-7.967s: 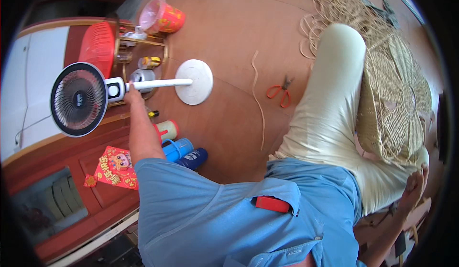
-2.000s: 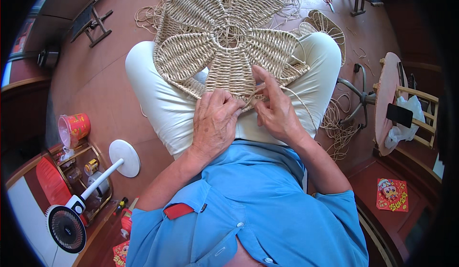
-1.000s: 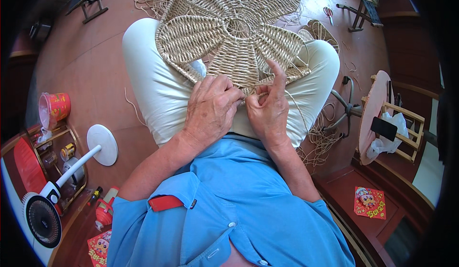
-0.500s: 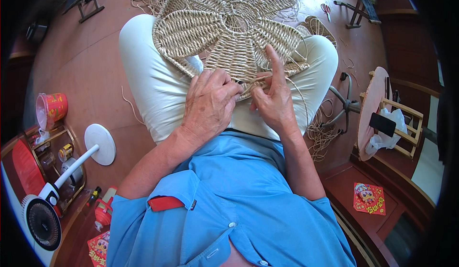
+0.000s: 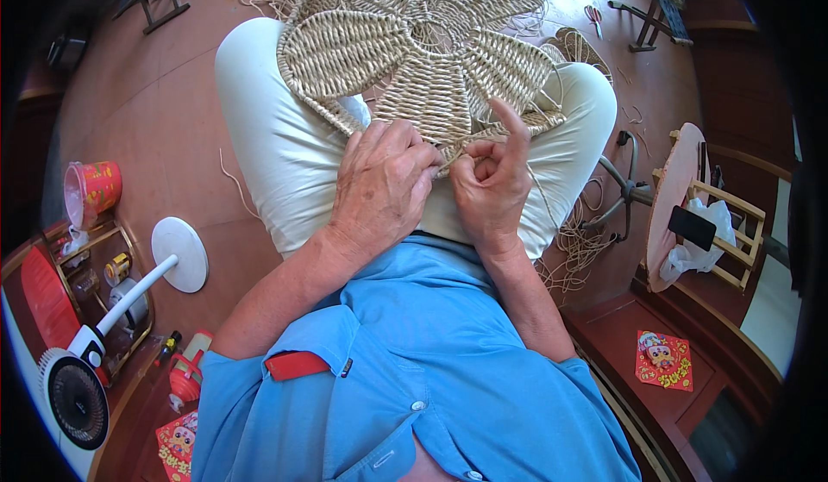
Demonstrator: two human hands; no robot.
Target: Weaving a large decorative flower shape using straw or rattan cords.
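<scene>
A woven straw-cord piece shaped like a flower with several petals (image 5: 427, 94) rests across my lap, its middle ring towards the far side. Fingers curled, my left hand (image 5: 379, 180) grips the near rim of the bottom petal. Close beside it my right hand (image 5: 492, 180) pinches a thin straw cord (image 5: 542, 190) at that same rim, its index finger raised and pointing away from me. From the right hand the loose cord runs down over my right thigh. The fingertips of both hands partly hide the spot where the cord meets the weave.
Loose cord (image 5: 576, 253) lies heaped by a chair base (image 5: 634, 193) on the right. Red-handled scissors (image 5: 593, 18) are on the floor at the far right. To the left stand a red bucket (image 5: 93, 190) and a white fan (image 5: 78, 396). A phone (image 5: 691, 227) sits near a round board.
My right hand has shifted slightly down and right, its fingers curling tighter at the rim. The cord near it has moved with it. My left hand stays at the same rim.
</scene>
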